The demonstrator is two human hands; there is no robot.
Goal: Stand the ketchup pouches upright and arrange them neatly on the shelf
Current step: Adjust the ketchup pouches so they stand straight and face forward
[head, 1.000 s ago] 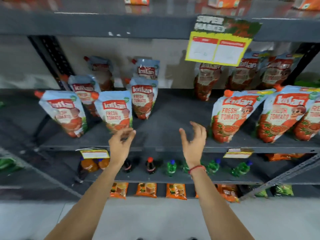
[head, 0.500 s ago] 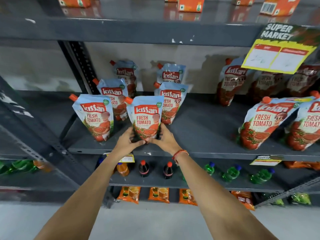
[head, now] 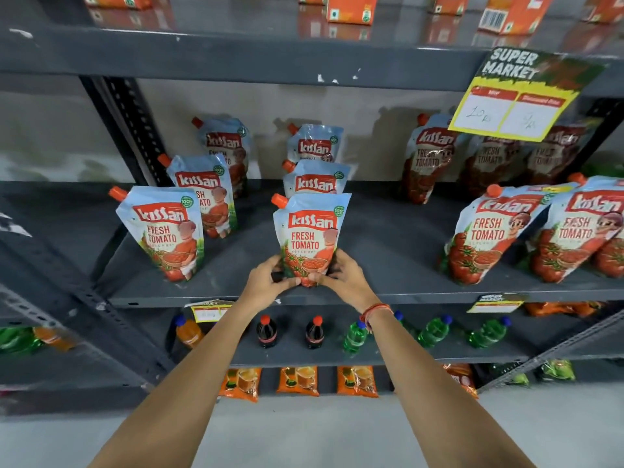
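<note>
Blue and red ketchup pouches with orange caps stand on the grey middle shelf (head: 388, 251). My left hand (head: 266, 282) and my right hand (head: 344, 276) both grip the bottom of the front middle pouch (head: 309, 236), which stands upright near the shelf's front edge. Two more pouches (head: 312, 180) stand in a column behind it. On the left, a front pouch (head: 163, 231) leans a little, with two others (head: 206, 194) behind. At the right, front pouches (head: 489, 231) lean left, and several stand in shadow at the back (head: 429, 160).
A yellow price tag (head: 513, 106) hangs from the upper shelf at the right. Orange cartons (head: 351, 8) sit on the top shelf. Drink bottles (head: 314, 332) line the shelf below, with orange packets (head: 299, 380) under them. A slanted steel upright (head: 128, 130) stands at the left.
Both hands went from open in front of the shelf to gripping the front middle pouch. They slid it to the right, in line with the pouches behind; the camera turned left.
</note>
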